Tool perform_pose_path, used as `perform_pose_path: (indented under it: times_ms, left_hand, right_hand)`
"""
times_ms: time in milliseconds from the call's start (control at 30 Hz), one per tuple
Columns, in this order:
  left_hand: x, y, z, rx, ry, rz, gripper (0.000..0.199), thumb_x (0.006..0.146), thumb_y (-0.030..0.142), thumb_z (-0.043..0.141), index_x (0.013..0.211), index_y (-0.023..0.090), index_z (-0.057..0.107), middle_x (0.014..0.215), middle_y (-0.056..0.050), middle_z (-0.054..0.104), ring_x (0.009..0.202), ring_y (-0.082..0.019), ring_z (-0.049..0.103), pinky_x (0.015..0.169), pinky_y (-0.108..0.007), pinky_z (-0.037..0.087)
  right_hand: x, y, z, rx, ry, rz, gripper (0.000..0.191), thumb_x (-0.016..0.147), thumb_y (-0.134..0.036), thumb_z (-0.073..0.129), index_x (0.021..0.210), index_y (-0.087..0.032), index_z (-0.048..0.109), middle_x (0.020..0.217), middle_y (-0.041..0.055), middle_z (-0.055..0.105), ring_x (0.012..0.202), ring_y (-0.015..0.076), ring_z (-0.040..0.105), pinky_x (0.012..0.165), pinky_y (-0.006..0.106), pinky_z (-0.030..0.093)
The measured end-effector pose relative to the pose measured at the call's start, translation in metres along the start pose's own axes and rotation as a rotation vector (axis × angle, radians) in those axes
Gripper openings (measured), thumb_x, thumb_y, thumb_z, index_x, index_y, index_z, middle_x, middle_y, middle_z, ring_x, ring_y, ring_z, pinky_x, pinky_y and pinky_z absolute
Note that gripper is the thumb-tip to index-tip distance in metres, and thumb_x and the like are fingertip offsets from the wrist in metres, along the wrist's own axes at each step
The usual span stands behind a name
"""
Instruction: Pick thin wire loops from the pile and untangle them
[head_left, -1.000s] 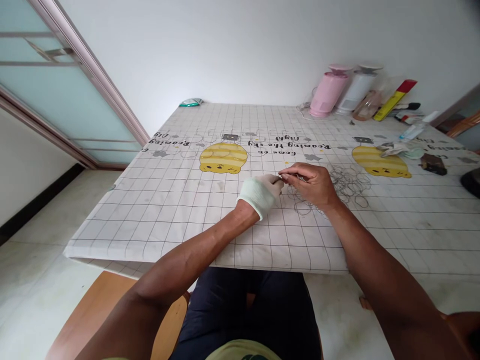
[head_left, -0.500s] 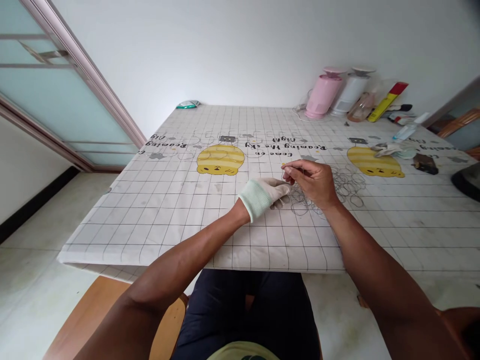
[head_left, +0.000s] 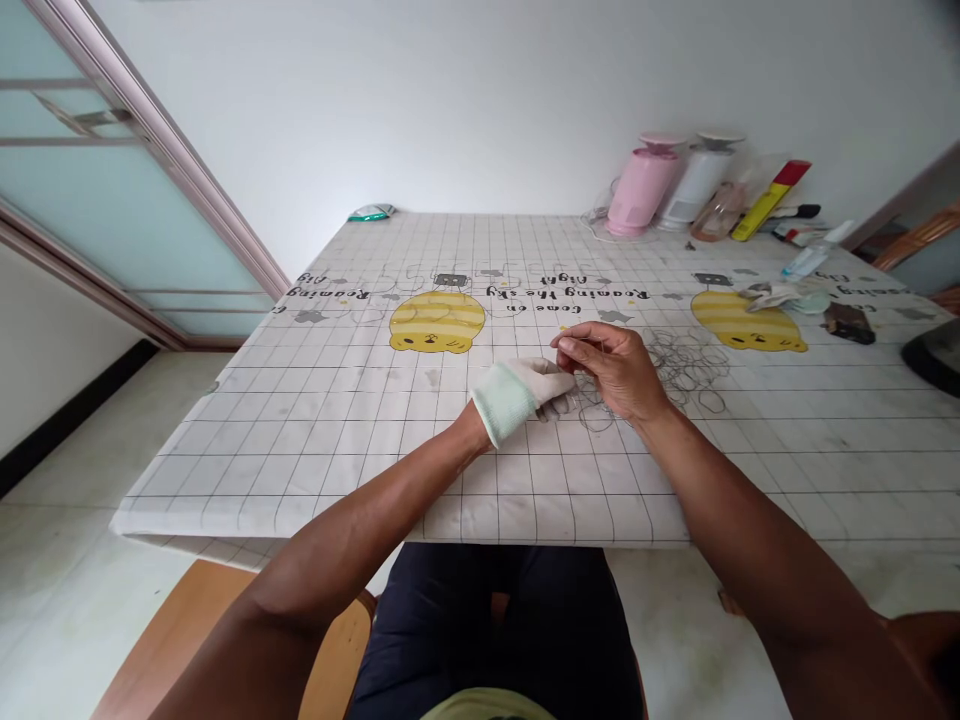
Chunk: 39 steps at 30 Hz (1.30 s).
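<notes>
Holds the bare right grip (head_left: pixel 611 365) nearly closed at the left side of the pile of thin wire loops (head_left: pixel 688 368), thumb and forefinger tips drawn together; cannot tell of any wire between them. Has the left grip (head_left: pixel 531 383), gloved in white with a pale green cuff, a little farther left of the pile, thumb stretched toward the right fingertips and other fingers curled below; cannot tell how far closed or on what, with the palm hidden. Shows the pile tangled and flat on the grid-printed tabletop (head_left: pixel 300 430), partly behind the right hand and wrist. Left of the pile, a printed yellow bear (head_left: pixel 436 325); right of and slightly beyond it, a second bear (head_left: pixel 750 325). Farther right of the pile, a crumpled pale cloth (head_left: pixel 791 296), a dark brown block (head_left: pixel 850 323) and a clear bottle (head_left: pixel 814 255). Well beyond the pile, near the wall, a pink cylinder (head_left: pixel 641 190), a white cylinder (head_left: pixel 691 190) and a yellow box with a red end (head_left: pixel 769 205). Far beyond and left of the pile, a green-and-white packet (head_left: pixel 371 212).
</notes>
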<state>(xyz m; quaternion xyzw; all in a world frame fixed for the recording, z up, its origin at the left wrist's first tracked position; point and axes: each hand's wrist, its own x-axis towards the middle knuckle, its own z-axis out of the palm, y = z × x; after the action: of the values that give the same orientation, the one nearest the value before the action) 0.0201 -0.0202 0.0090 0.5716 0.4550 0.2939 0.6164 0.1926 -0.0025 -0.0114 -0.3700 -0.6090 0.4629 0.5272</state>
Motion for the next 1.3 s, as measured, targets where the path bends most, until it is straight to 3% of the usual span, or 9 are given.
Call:
perform_pose_path:
  times_ms: [233, 533, 633, 767, 933, 1300]
  left_hand:
    - [0.004, -0.011, 0.003, 0.245, 0.093, 0.033, 0.026, 0.093, 0.035, 0.058, 0.073, 0.021, 0.064, 0.061, -0.001, 0.064, 0.054, -0.013, 0.057, 0.052, -0.025, 0.044]
    - [0.005, -0.015, 0.004, 0.504, 0.148, 0.155, 0.010, 0.085, 0.024, 0.062, 0.077, 0.024, 0.068, 0.062, 0.001, 0.062, 0.061, -0.017, 0.056, 0.058, -0.029, 0.041]
    - [0.004, -0.012, 0.003, 0.540, 0.131, 0.159, 0.016, 0.087, 0.027, 0.060, 0.073, 0.023, 0.067, 0.062, 0.000, 0.063, 0.061, -0.017, 0.057, 0.058, -0.029, 0.041]
    - [-0.002, -0.008, 0.001, 0.415, 0.010, 0.158, 0.028, 0.092, 0.036, 0.059, 0.071, 0.021, 0.067, 0.068, -0.002, 0.068, 0.062, -0.015, 0.061, 0.058, -0.028, 0.044]
    - [-0.007, -0.004, 0.000, 0.139, -0.089, 0.072, 0.022, 0.094, 0.034, 0.060, 0.092, 0.017, 0.075, 0.083, -0.005, 0.076, 0.060, -0.013, 0.064, 0.054, -0.024, 0.046]
    - [-0.003, -0.009, 0.001, 0.024, -0.016, -0.064, 0.025, 0.099, 0.037, 0.061, 0.093, 0.017, 0.073, 0.070, -0.006, 0.074, 0.052, -0.014, 0.066, 0.046, -0.024, 0.044]
  right_hand:
    - [-0.001, -0.002, 0.003, -0.062, -0.020, -0.059, 0.024, 0.087, -0.047, 0.083, 0.092, -0.024, 0.082, 0.074, 0.0010, 0.070, 0.065, 0.0161, 0.063, 0.060, 0.031, 0.055]
    - [-0.003, -0.007, 0.002, -0.176, -0.097, -0.039, 0.028, 0.088, -0.050, 0.081, 0.085, -0.023, 0.078, 0.071, 0.0012, 0.069, 0.066, 0.0169, 0.062, 0.064, 0.033, 0.053]
    - [-0.002, -0.007, 0.001, -0.161, -0.083, -0.030, 0.029, 0.087, -0.051, 0.081, 0.085, -0.023, 0.078, 0.070, 0.0010, 0.068, 0.064, 0.0165, 0.061, 0.062, 0.033, 0.053]
    - [0.002, -0.004, -0.002, -0.090, 0.004, -0.018, 0.028, 0.085, -0.051, 0.083, 0.084, -0.024, 0.078, 0.071, 0.0010, 0.068, 0.062, 0.0162, 0.060, 0.061, 0.033, 0.054]
    - [0.004, -0.005, -0.008, 0.006, 0.026, -0.010, 0.028, 0.087, -0.050, 0.083, 0.086, -0.022, 0.078, 0.071, 0.0020, 0.067, 0.063, 0.0159, 0.060, 0.056, 0.031, 0.050]
    - [0.002, -0.007, -0.007, 0.033, -0.097, 0.109, 0.026, 0.085, -0.047, 0.085, 0.085, -0.022, 0.079, 0.077, 0.0030, 0.069, 0.069, 0.0162, 0.061, 0.061, 0.031, 0.054]
